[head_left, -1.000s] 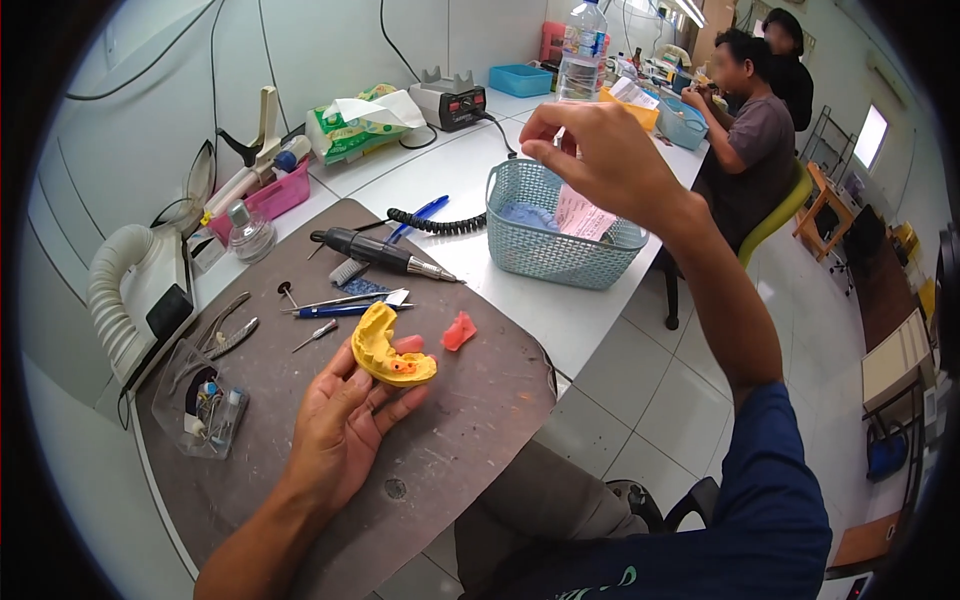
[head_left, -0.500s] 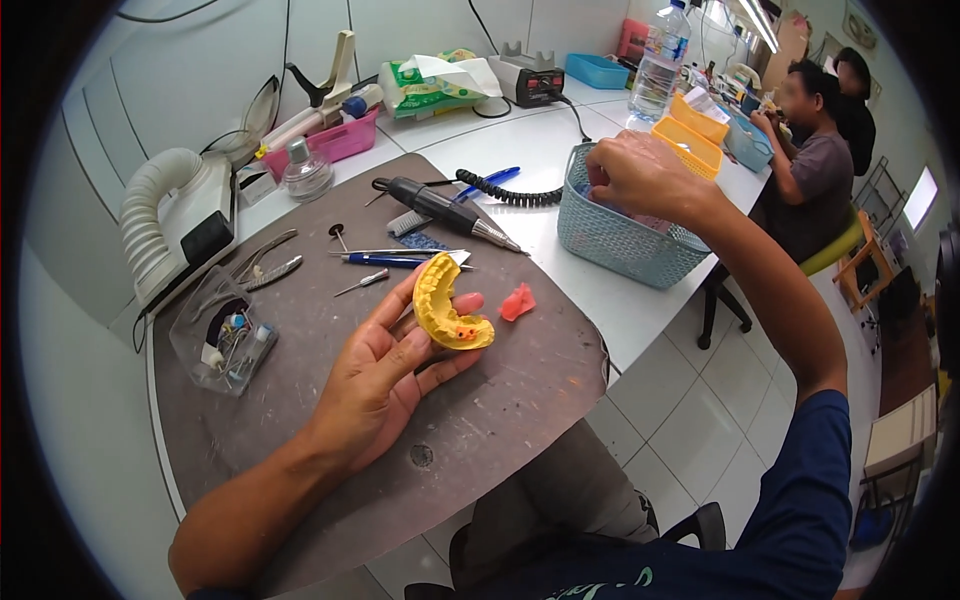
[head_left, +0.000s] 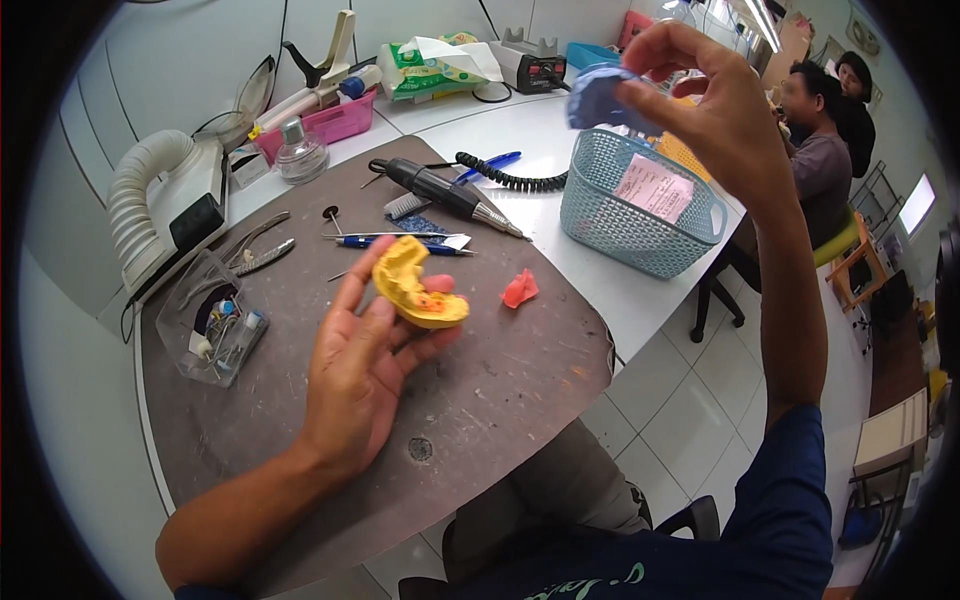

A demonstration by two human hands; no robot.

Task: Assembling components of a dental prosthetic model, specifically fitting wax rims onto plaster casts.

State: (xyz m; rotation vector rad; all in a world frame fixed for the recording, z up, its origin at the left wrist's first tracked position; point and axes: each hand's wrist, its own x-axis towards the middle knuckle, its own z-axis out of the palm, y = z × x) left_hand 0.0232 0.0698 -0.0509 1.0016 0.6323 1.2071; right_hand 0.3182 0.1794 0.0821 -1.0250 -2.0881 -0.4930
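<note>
Over the brown mat, my left hand (head_left: 365,365) holds a yellow dental cast (head_left: 412,290), a curved arch with small orange-red marks near one end. Thumb and fingers close around its edges. Up at the right, my right hand (head_left: 705,100) pinches a blue-grey piece (head_left: 603,98) that resembles another dental cast; fingers cover part of it. Below that hand stands a light blue woven basket (head_left: 610,215) with a printed pink paper (head_left: 655,188) inside. A crumpled lump of pink wax-like material (head_left: 520,288) lies on the mat (head_left: 500,400), to the right of the yellow cast.
A black handpiece (head_left: 440,190) with a coiled cord, a blue pen (head_left: 400,245) and pliers (head_left: 265,255) lie on the mat. At left are a clear box of burs (head_left: 215,330) and a white suction hose (head_left: 150,170). Behind the glass bottle (head_left: 300,155) is a pink tray (head_left: 345,120). Co-workers sit at far right.
My right hand has risen out of the basket with the blue-grey piece, uncovering the pink paper. My left hand has shifted slightly left and tilted the yellow cast.
</note>
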